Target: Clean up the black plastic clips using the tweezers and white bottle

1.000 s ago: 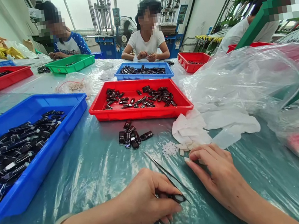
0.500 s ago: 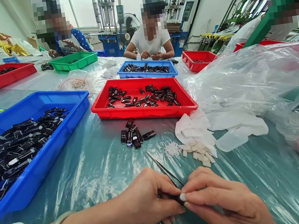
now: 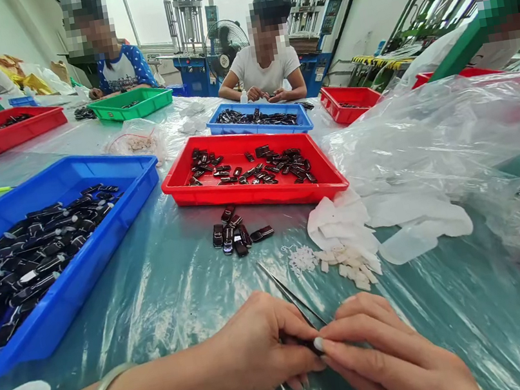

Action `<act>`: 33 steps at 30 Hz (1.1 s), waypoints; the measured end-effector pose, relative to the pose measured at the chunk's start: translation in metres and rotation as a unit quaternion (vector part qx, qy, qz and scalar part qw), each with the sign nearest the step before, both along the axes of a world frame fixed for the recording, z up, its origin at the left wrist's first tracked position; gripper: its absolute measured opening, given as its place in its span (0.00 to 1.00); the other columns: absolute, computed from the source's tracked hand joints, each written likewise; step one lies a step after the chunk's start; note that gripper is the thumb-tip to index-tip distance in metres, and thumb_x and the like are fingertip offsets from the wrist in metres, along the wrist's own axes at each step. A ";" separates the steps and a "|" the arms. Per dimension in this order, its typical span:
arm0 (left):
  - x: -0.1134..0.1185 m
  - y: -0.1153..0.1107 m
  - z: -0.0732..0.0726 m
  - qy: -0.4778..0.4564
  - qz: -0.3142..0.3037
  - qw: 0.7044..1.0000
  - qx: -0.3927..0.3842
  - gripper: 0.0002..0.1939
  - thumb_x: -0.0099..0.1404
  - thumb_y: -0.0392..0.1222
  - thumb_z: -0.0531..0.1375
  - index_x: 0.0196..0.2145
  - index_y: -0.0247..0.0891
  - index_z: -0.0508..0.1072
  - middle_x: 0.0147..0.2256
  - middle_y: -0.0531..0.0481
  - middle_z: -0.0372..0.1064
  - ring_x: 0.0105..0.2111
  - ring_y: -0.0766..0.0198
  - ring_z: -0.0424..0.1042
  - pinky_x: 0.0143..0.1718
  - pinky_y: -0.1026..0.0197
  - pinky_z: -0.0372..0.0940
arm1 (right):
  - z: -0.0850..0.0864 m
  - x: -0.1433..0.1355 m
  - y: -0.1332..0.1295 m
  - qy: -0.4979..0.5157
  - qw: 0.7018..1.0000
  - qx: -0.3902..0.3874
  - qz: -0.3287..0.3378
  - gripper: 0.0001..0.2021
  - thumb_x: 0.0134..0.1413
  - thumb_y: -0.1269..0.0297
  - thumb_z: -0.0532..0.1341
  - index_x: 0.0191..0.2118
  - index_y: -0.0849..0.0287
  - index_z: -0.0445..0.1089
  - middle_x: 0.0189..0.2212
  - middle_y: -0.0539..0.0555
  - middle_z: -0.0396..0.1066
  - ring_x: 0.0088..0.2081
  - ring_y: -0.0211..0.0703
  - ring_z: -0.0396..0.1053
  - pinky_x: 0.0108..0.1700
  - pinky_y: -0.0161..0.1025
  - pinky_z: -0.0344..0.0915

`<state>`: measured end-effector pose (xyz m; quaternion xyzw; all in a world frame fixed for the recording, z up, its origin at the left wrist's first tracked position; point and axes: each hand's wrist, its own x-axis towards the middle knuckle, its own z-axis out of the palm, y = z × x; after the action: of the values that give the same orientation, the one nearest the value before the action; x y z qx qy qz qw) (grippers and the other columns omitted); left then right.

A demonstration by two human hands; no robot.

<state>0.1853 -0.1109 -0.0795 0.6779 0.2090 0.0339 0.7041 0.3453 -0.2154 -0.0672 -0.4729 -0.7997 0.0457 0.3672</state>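
Observation:
Low in the centre, my left hand (image 3: 267, 344) is closed around a small black piece (image 3: 313, 345), mostly hidden by the fingers. My right hand (image 3: 390, 348) meets it from the right, thumb and fingers pinched at the end of the same piece. Metal tweezers (image 3: 288, 292) stick out between the hands, tips pointing up and left; which hand bears them is hard to tell. Beyond the hands lie several loose black pieces (image 3: 238, 234), a heap of small white parts (image 3: 301, 259) and a pile of cream-coloured bits (image 3: 349, 265).
A blue tray (image 3: 69, 308) of black pieces stands at the left, a red tray (image 3: 250, 197) at the centre. White sheets (image 3: 343, 225) and clear plastic (image 3: 426, 131) lie at the right. Across the table sit a person in white (image 3: 265, 67) and others, with more trays.
The whole view has shifted slightly. My hands keep the same grip on the small black piece. The person in the blue starred sleeves has lowered a raised hand.

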 end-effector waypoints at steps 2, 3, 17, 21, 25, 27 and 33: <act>0.000 0.000 -0.001 -0.004 -0.003 1.000 0.010 0.08 0.55 0.34 0.60 0.32 0.31 0.78 0.28 0.52 0.64 0.18 0.75 0.65 0.19 0.74 0.62 | -0.001 -0.001 0.000 -0.017 1.000 0.018 -0.015 0.11 0.52 0.79 0.58 0.39 0.58 0.69 0.31 0.55 0.73 0.33 0.42 0.69 0.35 0.42 0.68; 0.000 0.000 -0.001 -0.006 -0.004 1.000 0.015 0.08 0.55 0.34 0.60 0.32 0.31 0.78 0.28 0.52 0.65 0.18 0.75 0.65 0.19 0.74 0.62 | -0.001 -0.001 0.000 -0.024 0.999 0.023 -0.023 0.11 0.52 0.79 0.57 0.39 0.59 0.69 0.31 0.55 0.73 0.34 0.41 0.69 0.35 0.42 0.68; 0.002 -0.002 -0.003 -0.007 0.009 1.000 0.018 0.07 0.55 0.37 0.59 0.28 0.31 0.77 0.26 0.53 0.63 0.18 0.73 0.66 0.20 0.73 0.62 | 0.004 -0.003 0.002 -0.011 0.999 -0.036 -0.003 0.12 0.51 0.79 0.58 0.38 0.56 0.66 0.31 0.56 0.72 0.33 0.43 0.68 0.33 0.44 0.68; 0.002 -0.003 -0.003 -0.006 0.018 1.000 0.007 0.06 0.54 0.36 0.59 0.26 0.31 0.76 0.25 0.53 0.63 0.19 0.73 0.66 0.20 0.72 0.62 | 0.002 0.002 0.008 0.018 0.997 -0.075 0.009 0.09 0.53 0.77 0.56 0.36 0.56 0.67 0.30 0.54 0.70 0.34 0.41 0.68 0.36 0.42 0.68; 0.002 -0.003 -0.001 0.014 0.020 1.000 0.001 0.06 0.54 0.36 0.60 0.24 0.30 0.74 0.25 0.53 0.63 0.19 0.72 0.67 0.20 0.72 0.62 | -0.013 0.014 0.022 -0.033 0.996 -0.036 -0.074 0.08 0.57 0.73 0.54 0.40 0.58 0.68 0.33 0.54 0.69 0.36 0.40 0.67 0.38 0.40 0.65; 0.002 -0.002 -0.001 0.019 0.020 1.000 0.005 0.06 0.54 0.37 0.60 0.23 0.30 0.74 0.26 0.53 0.63 0.18 0.73 0.66 0.20 0.72 0.62 | -0.023 0.019 0.030 -0.062 0.991 -0.021 -0.116 0.10 0.57 0.73 0.54 0.43 0.58 0.67 0.35 0.56 0.68 0.38 0.43 0.66 0.40 0.44 0.63; 0.002 -0.002 -0.001 0.027 0.017 0.999 0.013 0.06 0.53 0.37 0.60 0.23 0.31 0.73 0.27 0.52 0.64 0.19 0.73 0.66 0.22 0.72 0.62 | -0.032 0.019 0.041 -0.111 0.982 -0.020 -0.150 0.10 0.58 0.72 0.53 0.39 0.56 0.70 0.32 0.55 0.67 0.37 0.45 0.62 0.39 0.47 0.57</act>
<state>0.1868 -0.1126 -0.0808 0.6838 0.2388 0.0307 0.6888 0.3647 -0.1744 -0.0990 -0.5968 -0.7544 -0.0469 0.2693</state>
